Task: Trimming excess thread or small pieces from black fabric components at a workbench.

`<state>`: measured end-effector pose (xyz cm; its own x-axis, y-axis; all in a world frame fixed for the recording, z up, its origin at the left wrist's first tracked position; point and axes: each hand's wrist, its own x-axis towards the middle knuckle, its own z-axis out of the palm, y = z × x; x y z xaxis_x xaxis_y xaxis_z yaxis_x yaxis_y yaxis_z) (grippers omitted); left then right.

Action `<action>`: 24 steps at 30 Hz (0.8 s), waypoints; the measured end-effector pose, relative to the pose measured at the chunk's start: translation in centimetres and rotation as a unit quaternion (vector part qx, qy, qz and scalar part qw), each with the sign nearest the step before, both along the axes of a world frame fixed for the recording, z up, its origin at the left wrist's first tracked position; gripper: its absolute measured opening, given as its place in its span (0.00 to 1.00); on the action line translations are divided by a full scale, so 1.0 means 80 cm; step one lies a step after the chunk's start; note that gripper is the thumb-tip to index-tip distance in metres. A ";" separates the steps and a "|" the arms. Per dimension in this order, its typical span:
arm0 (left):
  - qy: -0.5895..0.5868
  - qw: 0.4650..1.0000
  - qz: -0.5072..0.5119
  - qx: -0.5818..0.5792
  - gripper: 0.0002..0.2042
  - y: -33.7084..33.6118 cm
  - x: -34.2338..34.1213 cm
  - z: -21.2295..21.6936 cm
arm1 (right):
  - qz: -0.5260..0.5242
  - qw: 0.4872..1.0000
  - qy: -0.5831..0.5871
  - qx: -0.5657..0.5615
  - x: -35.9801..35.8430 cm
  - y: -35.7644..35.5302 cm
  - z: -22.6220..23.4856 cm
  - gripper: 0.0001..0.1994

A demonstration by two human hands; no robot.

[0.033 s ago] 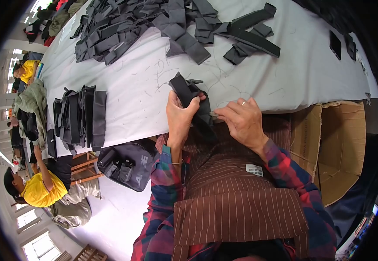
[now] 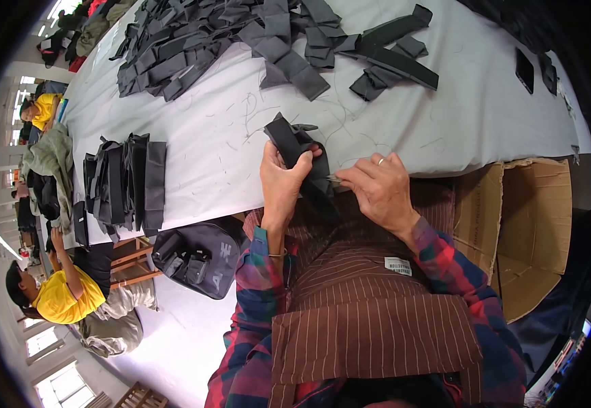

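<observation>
Garment workshop: long cutting table (image 2: 445, 129) w/ heaps of dark fabric strips (image 2: 193, 47), other seated workers (image 2: 64, 292).

A long work table covered in pale grey cloth (image 2: 445, 115) is seen running through a bright hall. A pale smooth floor (image 2: 173, 340) is lit by daylight from windows (image 2: 57, 353) at the lower left. A small wooden stool (image 2: 132, 262) is placed beside the table, and an open brown cardboard box (image 2: 527, 231) is set at its right.

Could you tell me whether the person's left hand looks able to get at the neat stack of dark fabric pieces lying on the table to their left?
Probably yes, once freed: the left hand is gripping a dark fabric piece, but only bare grey table lies between it and the stack.
</observation>
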<state>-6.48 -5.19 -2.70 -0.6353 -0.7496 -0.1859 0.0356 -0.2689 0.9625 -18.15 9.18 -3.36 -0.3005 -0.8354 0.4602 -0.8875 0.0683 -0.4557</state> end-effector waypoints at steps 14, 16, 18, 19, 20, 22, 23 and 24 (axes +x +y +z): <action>0.019 0.998 0.001 0.055 0.16 0.002 0.016 0.011 | -0.022 0.985 -0.163 0.054 0.010 -0.005 0.006 0.06; 0.009 0.998 -0.006 0.067 0.16 0.000 0.023 0.014 | 0.010 0.981 -0.184 0.067 0.011 -0.006 0.003 0.06; 0.014 0.997 -0.005 0.072 0.16 0.005 0.028 0.019 | 0.007 0.979 -0.195 0.060 0.012 -0.009 0.009 0.07; 0.018 0.997 -0.006 0.077 0.17 0.007 0.029 0.020 | 0.001 0.977 -0.206 0.054 0.013 -0.011 0.012 0.08; 0.019 0.997 -0.004 0.076 0.17 0.007 0.030 0.018 | 0.003 0.977 -0.206 0.054 0.015 -0.014 0.016 0.08; 0.050 0.995 -0.017 0.080 0.17 0.006 0.030 0.013 | 0.030 0.981 -0.189 -0.006 0.020 -0.022 0.023 0.07; 0.052 0.995 -0.017 0.080 0.17 0.006 0.029 0.013 | 0.031 0.982 -0.187 -0.006 0.023 -0.027 0.024 0.07; 0.054 0.995 -0.024 0.080 0.18 0.007 0.028 0.012 | 0.028 0.987 -0.159 -0.025 0.026 -0.032 0.022 0.07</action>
